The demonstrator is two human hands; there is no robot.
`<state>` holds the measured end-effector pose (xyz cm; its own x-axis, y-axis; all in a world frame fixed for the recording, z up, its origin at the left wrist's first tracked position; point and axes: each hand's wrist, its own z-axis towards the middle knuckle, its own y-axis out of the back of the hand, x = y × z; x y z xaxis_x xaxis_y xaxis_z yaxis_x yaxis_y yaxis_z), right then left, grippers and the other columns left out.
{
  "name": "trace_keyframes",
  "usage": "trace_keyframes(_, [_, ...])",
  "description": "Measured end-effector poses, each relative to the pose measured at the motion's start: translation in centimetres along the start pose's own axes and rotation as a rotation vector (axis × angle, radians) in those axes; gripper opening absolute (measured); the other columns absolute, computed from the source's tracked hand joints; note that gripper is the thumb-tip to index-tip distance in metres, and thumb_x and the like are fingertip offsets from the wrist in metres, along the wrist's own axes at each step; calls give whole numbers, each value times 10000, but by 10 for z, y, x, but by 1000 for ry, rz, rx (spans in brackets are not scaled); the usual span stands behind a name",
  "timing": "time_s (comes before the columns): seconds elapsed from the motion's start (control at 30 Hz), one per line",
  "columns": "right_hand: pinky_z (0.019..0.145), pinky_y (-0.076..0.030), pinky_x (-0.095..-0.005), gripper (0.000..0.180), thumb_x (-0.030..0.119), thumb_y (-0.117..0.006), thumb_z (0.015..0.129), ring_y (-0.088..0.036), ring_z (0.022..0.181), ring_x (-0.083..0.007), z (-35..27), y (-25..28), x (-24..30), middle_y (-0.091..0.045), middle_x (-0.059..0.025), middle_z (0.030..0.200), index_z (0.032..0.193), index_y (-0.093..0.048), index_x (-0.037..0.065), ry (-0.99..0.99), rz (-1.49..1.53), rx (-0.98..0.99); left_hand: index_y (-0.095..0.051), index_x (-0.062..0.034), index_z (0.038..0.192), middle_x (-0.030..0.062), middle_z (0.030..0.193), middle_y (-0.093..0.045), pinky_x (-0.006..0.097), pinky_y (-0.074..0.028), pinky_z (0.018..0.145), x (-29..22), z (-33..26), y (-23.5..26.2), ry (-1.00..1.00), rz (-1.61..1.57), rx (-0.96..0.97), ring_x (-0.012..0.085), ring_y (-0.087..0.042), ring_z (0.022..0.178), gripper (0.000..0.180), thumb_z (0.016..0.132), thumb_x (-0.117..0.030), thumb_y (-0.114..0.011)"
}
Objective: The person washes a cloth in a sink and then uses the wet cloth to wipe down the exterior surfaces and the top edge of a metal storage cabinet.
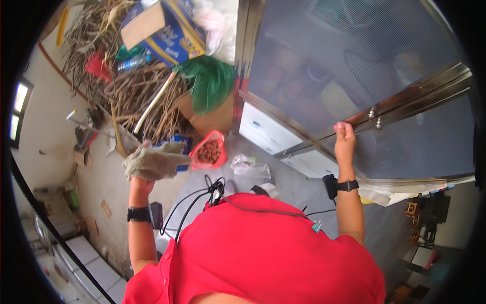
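My left hand (142, 186) is closed on a grey-beige cloth (156, 162), which drapes over the fingers and hides most of them. It is held out beside the pile of sticks. My right hand (345, 136) is raised with its fingers curled in, at the metal frame of a tall cabinet (304, 81) with grey see-through doors. What these fingers grip, if anything, is hidden. Two small round knobs (375, 117) sit on the cabinet frame just right of that hand.
Dry sticks (144, 99) are heaped at the far left, with a blue cardboard box (174, 38) and green netting (210, 83) on top. On the floor ahead stand a red bag of brown pieces (208, 152) and a white plastic bag (250, 167). Black cables (195, 195) hang before my chest.
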<state>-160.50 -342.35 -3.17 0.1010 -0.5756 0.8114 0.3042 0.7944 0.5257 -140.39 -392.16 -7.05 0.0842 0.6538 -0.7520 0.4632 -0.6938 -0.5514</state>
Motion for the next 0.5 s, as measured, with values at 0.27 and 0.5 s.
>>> trace_keyframes(0.27, [641,-442,-300,213,221,-494,846,-582,668,-182,-1,-6,-1,-614,-96,710,810,-520,14,-13,-11,-95,-440,-154,1161,54,1044,-542,351,-448,784,-14,21,2,76,-63,70,204,-530,931,316,884,-302,-403])
trace_keyframes(0.5, [615,-442,-309,260,231,-484,846,-585,634,-200,-1,-11,6,-612,-103,680,759,-544,-6,-5,13,-123,-396,-149,1187,79,1091,-525,393,-448,820,0,43,-12,-70,14,246,239,-528,979,410,838,-338,-501])
